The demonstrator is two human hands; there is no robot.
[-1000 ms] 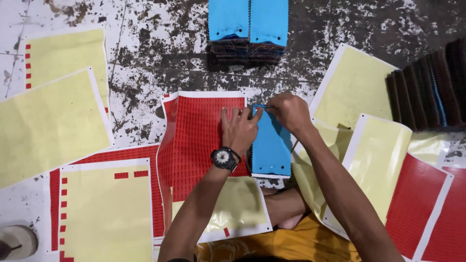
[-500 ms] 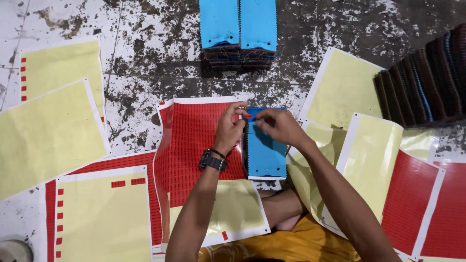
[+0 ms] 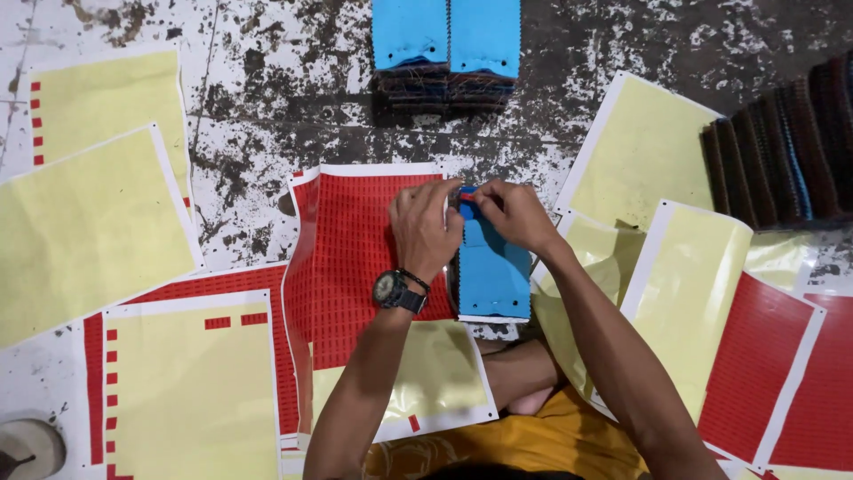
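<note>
Both hands have closed in on the top edge of the blue fabric swatch [image 3: 491, 271]: left hand [image 3: 425, 227] and right hand [image 3: 514, 213] now pinch together there, apparently pressing a small red sticker on. Swatch lies on the floor beside the red sticker sheet [image 3: 351, 258], slightly shifted since earlier.

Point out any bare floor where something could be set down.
Bare speckled floor lies between the yellow sheets at left and the blue swatch stack, above the red sticker sheet. Another patch sits right of that stack. Around both hands, sheets overlap.
</note>
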